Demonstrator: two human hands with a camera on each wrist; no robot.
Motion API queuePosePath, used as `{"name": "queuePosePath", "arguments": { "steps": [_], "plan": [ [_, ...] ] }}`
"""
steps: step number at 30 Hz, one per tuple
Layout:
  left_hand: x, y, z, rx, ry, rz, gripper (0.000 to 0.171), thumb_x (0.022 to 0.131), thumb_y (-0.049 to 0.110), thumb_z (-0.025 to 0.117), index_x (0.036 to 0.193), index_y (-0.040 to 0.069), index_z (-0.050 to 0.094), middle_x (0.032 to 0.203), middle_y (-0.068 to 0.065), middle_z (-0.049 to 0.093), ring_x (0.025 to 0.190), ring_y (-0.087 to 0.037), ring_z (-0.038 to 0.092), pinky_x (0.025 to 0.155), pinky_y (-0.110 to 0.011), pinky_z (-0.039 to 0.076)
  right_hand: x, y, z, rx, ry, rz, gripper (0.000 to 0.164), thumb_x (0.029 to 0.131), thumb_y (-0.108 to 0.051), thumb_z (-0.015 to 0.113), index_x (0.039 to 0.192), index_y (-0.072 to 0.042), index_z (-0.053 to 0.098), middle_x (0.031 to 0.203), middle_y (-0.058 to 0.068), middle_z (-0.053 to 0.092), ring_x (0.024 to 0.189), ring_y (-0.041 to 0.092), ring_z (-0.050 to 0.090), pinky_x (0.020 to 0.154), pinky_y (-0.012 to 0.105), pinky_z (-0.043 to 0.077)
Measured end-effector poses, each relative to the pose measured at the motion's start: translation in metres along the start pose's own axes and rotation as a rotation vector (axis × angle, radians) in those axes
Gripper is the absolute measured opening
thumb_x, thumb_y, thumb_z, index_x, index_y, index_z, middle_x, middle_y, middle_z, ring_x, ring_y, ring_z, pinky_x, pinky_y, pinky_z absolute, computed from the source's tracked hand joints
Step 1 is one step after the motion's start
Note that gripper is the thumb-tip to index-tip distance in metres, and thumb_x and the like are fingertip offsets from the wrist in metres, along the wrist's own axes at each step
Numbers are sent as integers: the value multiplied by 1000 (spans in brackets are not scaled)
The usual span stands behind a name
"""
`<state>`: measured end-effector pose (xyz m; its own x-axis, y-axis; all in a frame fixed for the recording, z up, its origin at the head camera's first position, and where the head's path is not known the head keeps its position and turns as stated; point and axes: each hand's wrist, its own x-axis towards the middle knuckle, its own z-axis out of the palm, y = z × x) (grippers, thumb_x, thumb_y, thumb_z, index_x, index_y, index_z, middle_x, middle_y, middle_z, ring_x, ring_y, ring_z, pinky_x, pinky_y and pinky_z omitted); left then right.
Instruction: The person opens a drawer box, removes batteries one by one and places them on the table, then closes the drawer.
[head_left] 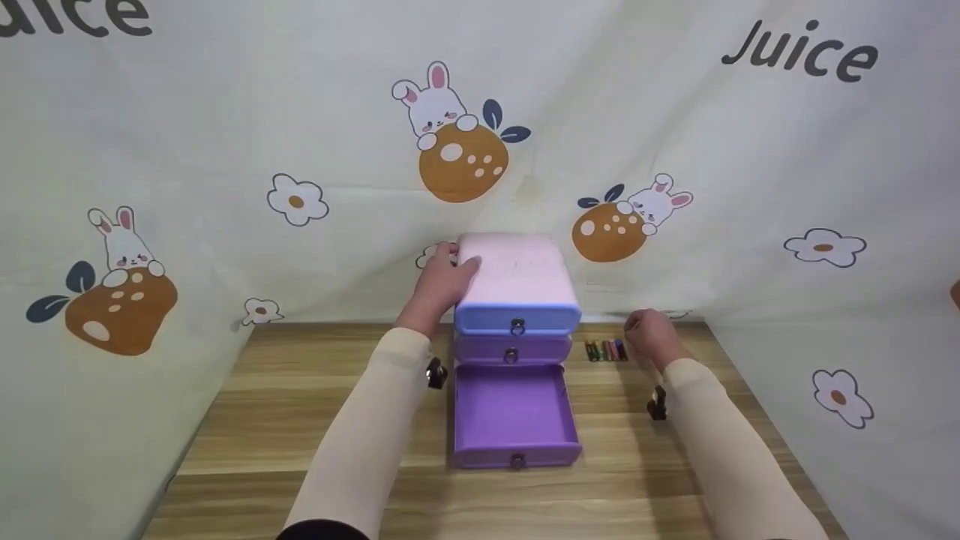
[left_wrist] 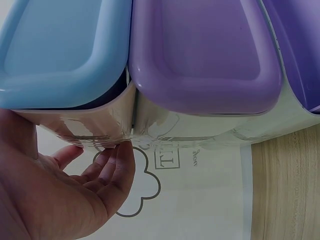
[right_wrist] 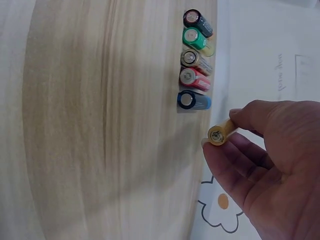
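Note:
A small drawer cabinet with a pink top (head_left: 517,274) stands at the back of the wooden table. Its blue top drawer (head_left: 517,319) and middle purple drawer (head_left: 510,349) are closed. The bottom purple drawer (head_left: 514,409) is pulled out, with nothing in it. My left hand (head_left: 459,259) rests with relaxed fingers on the cabinet's left upper side. The left wrist view shows those fingers (left_wrist: 117,160) touching the cabinet wall under the blue drawer (left_wrist: 60,50). My right hand (head_left: 634,325) pinches a yellow battery (right_wrist: 217,135), just right of a row of several batteries (right_wrist: 194,80).
A cloth printed with rabbits and flowers hangs behind (head_left: 465,150) and on both sides, close around the wooden table (head_left: 300,420). The battery row (head_left: 606,350) lies right of the cabinet by the back edge.

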<state>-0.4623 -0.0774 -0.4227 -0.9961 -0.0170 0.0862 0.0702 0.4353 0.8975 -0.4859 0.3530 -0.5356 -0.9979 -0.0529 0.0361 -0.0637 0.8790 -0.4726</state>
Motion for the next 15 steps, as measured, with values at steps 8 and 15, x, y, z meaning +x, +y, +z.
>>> {"name": "queuePosePath", "arguments": {
  "steps": [8, 15],
  "plan": [
    [-1, 0, 0, -9, 10, 6, 61, 110, 45, 63, 155, 6, 49, 141, -18, 63, 125, -32, 62, 107, -50, 51, 0, 1, 6, 32, -57, 78, 21, 96, 5, 58, 110, 4, 73, 107, 20, 72, 101, 36, 68, 92, 55, 58],
    [-2, 3, 1, -4, 14, -2, 62, 110, 46, 63, 157, 7, 49, 142, -18, 62, 127, -33, 61, 108, -52, 51, 3, 5, 10, 50, -55, 114, 21, 97, 3, 58, 110, 4, 73, 108, 19, 72, 104, 36, 67, 93, 53, 56]
  ]
}}
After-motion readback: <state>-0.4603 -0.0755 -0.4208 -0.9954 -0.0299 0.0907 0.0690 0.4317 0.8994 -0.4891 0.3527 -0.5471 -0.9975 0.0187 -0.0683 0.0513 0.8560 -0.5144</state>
